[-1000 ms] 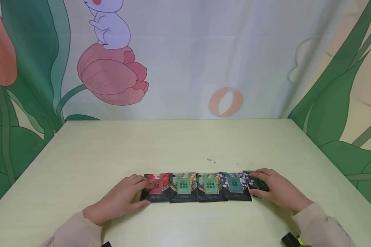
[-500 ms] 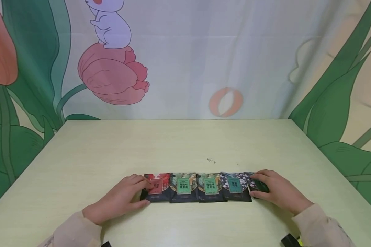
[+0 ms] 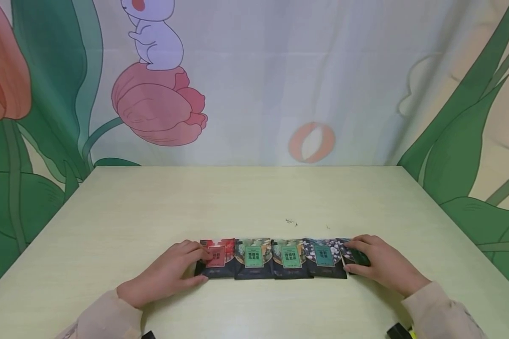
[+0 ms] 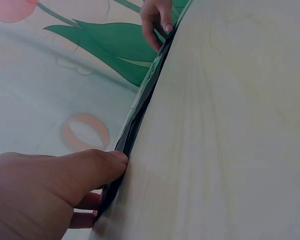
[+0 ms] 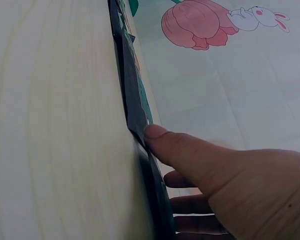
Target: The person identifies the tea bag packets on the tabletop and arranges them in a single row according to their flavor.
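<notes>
Several dark tea packets lie side by side in a row on the table (image 3: 254,197), their edges touching or slightly overlapping. At the left end, my left hand (image 3: 174,263) rests on the red tea packet (image 3: 221,263), its thumb by the near edge. Two packets with green labels, a green-label tea packet (image 3: 253,258) and its twin (image 3: 291,258), lie in the middle, followed by a blue-label tea packet (image 3: 324,258). My right hand (image 3: 383,263) presses on the rightmost tea packet (image 3: 356,256) and partly hides it. In the right wrist view, the thumb touches a packet's near edge.
Small dark marks (image 3: 291,221) show on the table behind the row. A printed curtain (image 3: 254,94) with flowers and a rabbit hangs along the table's back edge. Black objects (image 3: 398,331) sit beneath both sleeves.
The rightmost tea packet's far edge has come down slightly, more level with the row, under my right hand. My left hand stays in place. The head view has shifted a little.
</notes>
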Action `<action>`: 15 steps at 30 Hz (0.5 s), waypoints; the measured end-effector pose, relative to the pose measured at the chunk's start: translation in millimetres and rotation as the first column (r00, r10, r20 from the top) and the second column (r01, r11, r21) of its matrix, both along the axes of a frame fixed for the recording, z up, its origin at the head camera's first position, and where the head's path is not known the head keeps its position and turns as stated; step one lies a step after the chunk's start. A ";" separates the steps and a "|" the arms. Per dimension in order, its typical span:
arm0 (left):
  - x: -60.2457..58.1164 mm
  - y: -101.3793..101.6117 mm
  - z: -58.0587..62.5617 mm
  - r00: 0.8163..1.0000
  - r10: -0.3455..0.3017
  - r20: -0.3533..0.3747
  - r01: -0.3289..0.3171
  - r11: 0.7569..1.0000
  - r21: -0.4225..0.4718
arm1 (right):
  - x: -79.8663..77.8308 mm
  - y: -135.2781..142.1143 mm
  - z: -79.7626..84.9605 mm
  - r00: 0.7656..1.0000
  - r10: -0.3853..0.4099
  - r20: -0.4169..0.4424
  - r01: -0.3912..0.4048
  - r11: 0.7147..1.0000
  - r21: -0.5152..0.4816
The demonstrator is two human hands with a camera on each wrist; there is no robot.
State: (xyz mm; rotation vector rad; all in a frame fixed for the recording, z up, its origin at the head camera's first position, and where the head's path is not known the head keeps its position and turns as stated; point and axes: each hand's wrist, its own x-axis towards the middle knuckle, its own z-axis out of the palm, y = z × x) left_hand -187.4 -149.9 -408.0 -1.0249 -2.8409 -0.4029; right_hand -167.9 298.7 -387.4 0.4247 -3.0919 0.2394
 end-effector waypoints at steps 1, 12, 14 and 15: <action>-0.2 0.0 -0.4 1.000 0.002 -0.001 -0.002 1.000 -0.004 | 0.0 0.0 0.1 1.000 -0.003 0.002 0.003 1.000 0.002; -0.6 0.2 -0.3 1.000 0.005 0.012 -0.005 1.000 0.003 | -0.7 -0.4 -0.2 1.000 -0.014 0.012 0.014 1.000 0.001; -0.5 0.1 -0.5 1.000 0.003 0.010 -0.004 1.000 0.006 | -1.1 -0.7 -0.2 1.000 -0.013 0.017 0.013 1.000 0.003; -0.4 0.1 -0.6 1.000 0.003 0.007 -0.003 1.000 0.007 | -1.3 -0.9 0.0 1.000 -0.015 0.020 0.015 1.000 0.004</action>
